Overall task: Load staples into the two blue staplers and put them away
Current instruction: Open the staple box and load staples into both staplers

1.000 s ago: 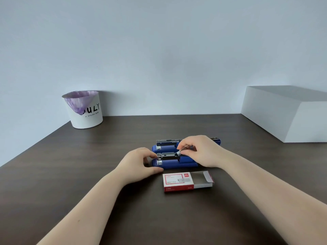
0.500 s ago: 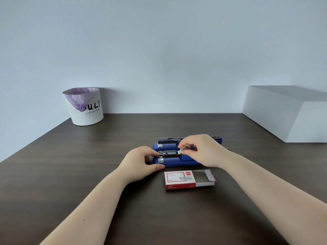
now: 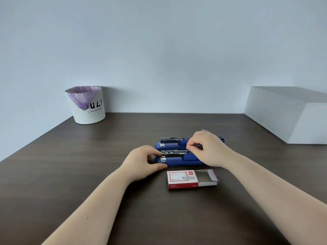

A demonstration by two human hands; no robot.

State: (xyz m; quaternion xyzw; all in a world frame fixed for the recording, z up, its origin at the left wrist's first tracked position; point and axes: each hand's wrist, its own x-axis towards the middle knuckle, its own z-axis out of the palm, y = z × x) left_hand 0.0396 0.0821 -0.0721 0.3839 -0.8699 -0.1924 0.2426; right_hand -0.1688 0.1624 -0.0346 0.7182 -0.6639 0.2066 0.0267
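Two blue staplers lie side by side on the dark table, each with its metal staple rail exposed on top: the near stapler (image 3: 180,161) and the far stapler (image 3: 170,145). My left hand (image 3: 143,161) grips the near stapler's left end, thumb in front and fingers behind. My right hand (image 3: 208,150) hovers over the rear of the near stapler's rail with thumb and forefinger pinched together. No staple strip shows between those fingertips. The red and white staple box (image 3: 182,179) lies just in front of the staplers, its grey inner tray slid out to the right.
A white bin (image 3: 88,110) with a purple liner stands at the back left by the wall. A large white box (image 3: 292,119) sits at the right. The table's left edge (image 3: 35,140) runs diagonally.
My right hand held a short silver staple strip over the near stapler's rail; now its fingertips have shifted right and the strip no longer shows. My left hand stays on the stapler's end.
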